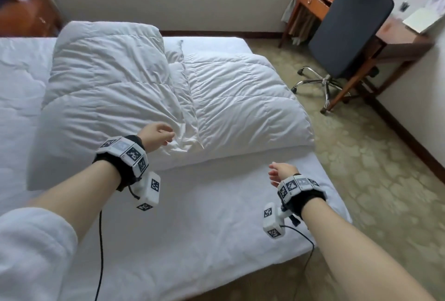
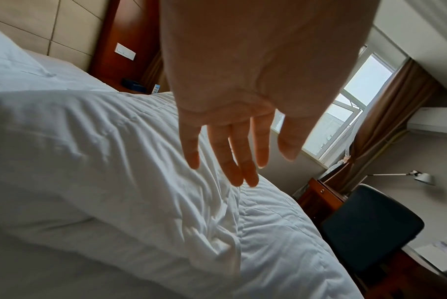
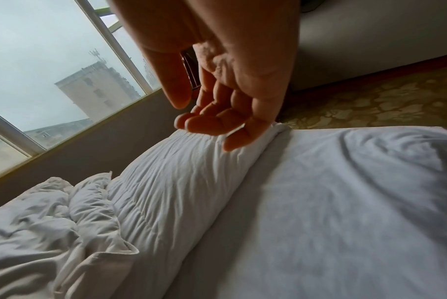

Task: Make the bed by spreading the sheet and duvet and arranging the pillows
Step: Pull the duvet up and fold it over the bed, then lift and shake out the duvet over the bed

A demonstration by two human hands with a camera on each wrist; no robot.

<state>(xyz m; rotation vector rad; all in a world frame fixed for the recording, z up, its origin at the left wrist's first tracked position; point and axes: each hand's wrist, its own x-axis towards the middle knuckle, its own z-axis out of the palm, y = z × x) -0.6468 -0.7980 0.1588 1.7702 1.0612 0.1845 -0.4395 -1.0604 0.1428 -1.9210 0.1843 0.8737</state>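
Your left hand [image 1: 157, 135] and right hand [image 1: 282, 172] hover open and empty; grip the folded white quilted duvet's [image 1: 149, 98] near edge at both corners and draw evenly.

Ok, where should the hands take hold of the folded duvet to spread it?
Probably the duvet by its near folded edge, coming in from the foot side. That edge lies thick and rolled across the bare sheet, nearest both hands. The left hand hovers open over a creased bunch; the right hand is open short of the right corner.
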